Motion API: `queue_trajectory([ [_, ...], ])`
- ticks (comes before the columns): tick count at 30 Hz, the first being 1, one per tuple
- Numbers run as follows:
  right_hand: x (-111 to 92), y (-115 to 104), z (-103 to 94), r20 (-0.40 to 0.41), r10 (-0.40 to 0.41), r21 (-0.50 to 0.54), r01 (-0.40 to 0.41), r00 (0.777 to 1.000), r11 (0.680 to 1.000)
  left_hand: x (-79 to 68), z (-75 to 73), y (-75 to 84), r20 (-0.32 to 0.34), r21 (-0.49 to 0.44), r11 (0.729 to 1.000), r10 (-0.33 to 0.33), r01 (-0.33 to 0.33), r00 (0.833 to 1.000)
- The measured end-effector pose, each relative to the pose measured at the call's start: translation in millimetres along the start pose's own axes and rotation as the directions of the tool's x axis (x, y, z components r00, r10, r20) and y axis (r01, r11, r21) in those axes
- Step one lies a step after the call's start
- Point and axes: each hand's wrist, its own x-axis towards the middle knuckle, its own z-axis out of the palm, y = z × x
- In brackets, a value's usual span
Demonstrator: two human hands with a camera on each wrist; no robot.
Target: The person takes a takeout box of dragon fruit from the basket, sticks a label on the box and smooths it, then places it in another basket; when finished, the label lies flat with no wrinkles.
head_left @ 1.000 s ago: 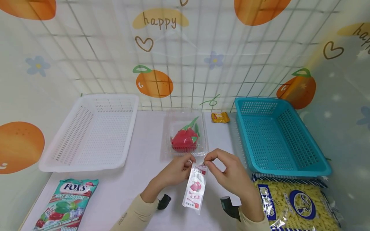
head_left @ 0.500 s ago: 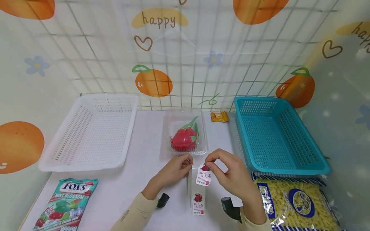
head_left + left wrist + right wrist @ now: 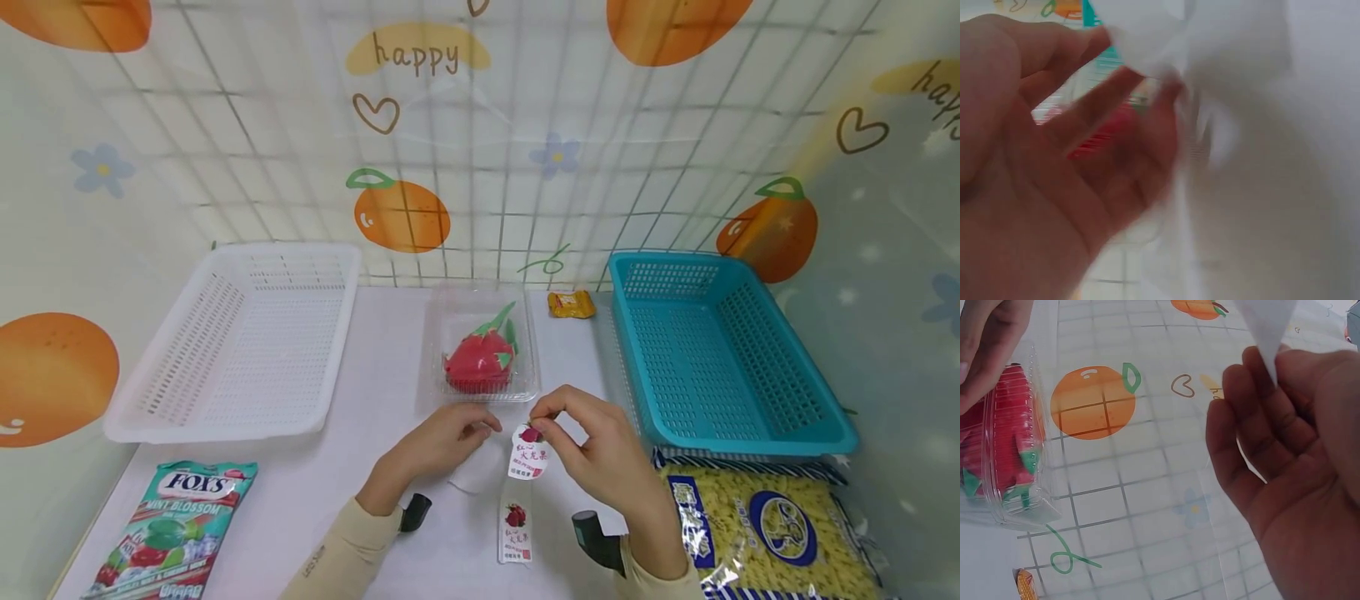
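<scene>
My right hand (image 3: 603, 454) pinches a round white label (image 3: 528, 467) with a red fruit print between thumb and forefinger. Below it hangs a pale label strip (image 3: 515, 542) bearing a second printed label. In the right wrist view a pointed white paper end (image 3: 1269, 331) sits in those fingertips. My left hand (image 3: 442, 446) is a short way left of the label, fingers loosely bent and empty. The left wrist view shows blurred white paper (image 3: 1147, 37) near its fingertips. Just beyond both hands, a red dragon fruit (image 3: 480, 362) lies in a lidded clear plastic box (image 3: 532, 367).
A white basket (image 3: 322, 367) stands at left, a blue-green basket (image 3: 637, 375) at right. A FOX'S candy bag (image 3: 168, 533) lies front left, a bag of yellow pasta (image 3: 787, 525) front right. A small orange-gold packet (image 3: 572, 305) is beside the box.
The strip first hung between both hands, then a round label showed in the right fingers. My left hand has let go of the strip and moved slightly left.
</scene>
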Motion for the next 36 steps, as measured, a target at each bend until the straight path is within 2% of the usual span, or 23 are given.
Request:
queue_trajectory([
  [5, 0, 1, 0.8, 0.005, 0.011, -0.010, -0.011, 1.000, 1.000, -3.7, -6.1, 5.2, 0.039, 0.095, 0.995, 0.038, -0.042, 0.998],
  [8, 0, 1, 1.2, 0.007, 0.010, -0.014, -0.010, 1.000, 1.000, -7.4, -11.5, 11.2, 0.064, 0.135, 0.990, 0.039, -0.047, 0.997],
  [11, 0, 2, 1.9, 0.008, 0.007, -0.011, -0.007, 1.000, 1.000, -11.9, -17.5, 19.8, 0.057, 0.103, 0.994, 0.039, -0.044, 0.998],
  [13, 0, 3, 2.7, 0.011, 0.003, -0.012, -0.002, 1.000, 1.000, -14.7, -21.4, 27.4, 0.025, 0.015, 0.998, 0.066, -0.066, 0.998],
  [15, 1, 4, 3.9, 0.012, -0.004, -0.013, 0.004, 1.000, 1.000, -17.6, -24.8, 36.1, -0.025, -0.097, 0.990, 0.095, -0.097, 0.995],
  [18, 1, 6, 6.2, 0.015, -0.014, -0.018, 0.014, 1.000, 1.000, -22.9, -29.1, 51.2, -0.107, -0.232, 0.960, 0.137, -0.159, 0.985],
  [20, 2, 8, 8.0, 0.013, -0.020, -0.025, 0.020, 1.000, 0.999, -26.4, -31.0, 60.5, -0.153, -0.271, 0.943, 0.155, -0.192, 0.976],
  [24, 3, 9, 11.8, 0.016, -0.028, -0.045, 0.029, 0.999, 0.999, -31.0, -30.9, 71.9, -0.214, -0.298, 0.924, 0.180, -0.239, 0.960],
  [27, 4, 9, 14.0, 0.024, -0.002, -0.059, 0.004, 1.000, 0.998, -31.2, -29.7, 73.6, -0.255, -0.305, 0.918, 0.180, -0.255, 0.950],
  [32, 4, 10, 15.1, 0.062, 0.164, -0.115, -0.156, 0.985, 0.981, -29.7, -30.2, 70.8, -0.343, -0.294, 0.926, 0.131, -0.239, 0.930],
  [36, 5, 14, 16.0, 0.083, 0.225, -0.111, -0.215, 0.971, 0.970, -30.5, -33.3, 70.2, -0.384, -0.286, 0.939, 0.071, -0.192, 0.921],
])
